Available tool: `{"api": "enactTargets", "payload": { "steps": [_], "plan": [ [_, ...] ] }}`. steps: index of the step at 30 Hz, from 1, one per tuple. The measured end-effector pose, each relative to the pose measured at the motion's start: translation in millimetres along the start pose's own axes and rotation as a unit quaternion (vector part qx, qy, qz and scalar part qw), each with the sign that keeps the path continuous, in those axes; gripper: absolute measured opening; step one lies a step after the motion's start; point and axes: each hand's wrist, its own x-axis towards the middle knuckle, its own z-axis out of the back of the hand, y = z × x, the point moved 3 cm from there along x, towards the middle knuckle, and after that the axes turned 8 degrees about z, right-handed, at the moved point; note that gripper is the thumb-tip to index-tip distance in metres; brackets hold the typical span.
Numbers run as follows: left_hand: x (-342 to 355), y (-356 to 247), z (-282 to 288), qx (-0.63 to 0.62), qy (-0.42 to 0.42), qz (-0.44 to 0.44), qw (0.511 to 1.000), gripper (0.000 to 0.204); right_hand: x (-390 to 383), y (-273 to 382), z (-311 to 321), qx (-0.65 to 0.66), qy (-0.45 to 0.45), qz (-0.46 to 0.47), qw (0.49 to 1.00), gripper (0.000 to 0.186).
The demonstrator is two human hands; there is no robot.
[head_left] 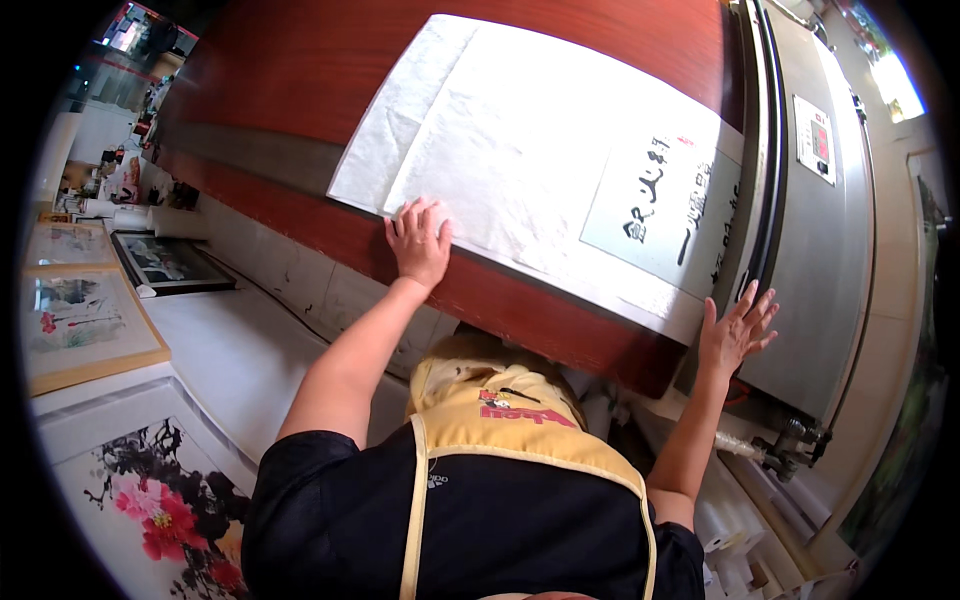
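Note:
A long white paper sheet (pixel 510 150) lies on the red-brown table, slightly wrinkled toward its left end. Toward its right end is a calligraphy piece (pixel 625 215) with black brush characters and small red seals; its right part runs up to a grey metal machine (pixel 820 250) with dark bars along its front. My left hand (pixel 420 245) rests with fingers spread on the sheet's near edge. My right hand (pixel 735 335), fingers apart and holding nothing, is by the near end of the machine's dark bars, just past the sheet's near right corner. Whether it touches the machine I cannot tell.
The red-brown table (pixel 290 75) has its near edge just in front of my body. A control panel (pixel 815 140) sits on the machine. Framed paintings (pixel 150 355) and a flower painting (pixel 165 500) stand at the left. Clear-wrapped rolls (pixel 725 520) lie at the lower right.

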Motion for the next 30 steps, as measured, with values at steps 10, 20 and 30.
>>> {"api": "enactTargets", "payload": {
  "steps": [10,20,30],
  "plan": [
    [121.3,-192.8,-60.2,-0.163,0.155,-0.277,0.934,0.068,-8.8,274.1,-6.9,0.363,0.129,0.253,0.887,0.068],
    [261.4,74.1,-50.1,0.049,0.111,-0.099,0.988,0.064,27.7,303.8,-3.9,0.418,0.096,0.187,0.884,0.04],
    [267.7,139.3,-43.0,0.051,0.077,-0.105,0.99,0.062,143.2,383.6,-41.7,0.401,0.087,-0.022,0.912,0.018]
  ]
}}
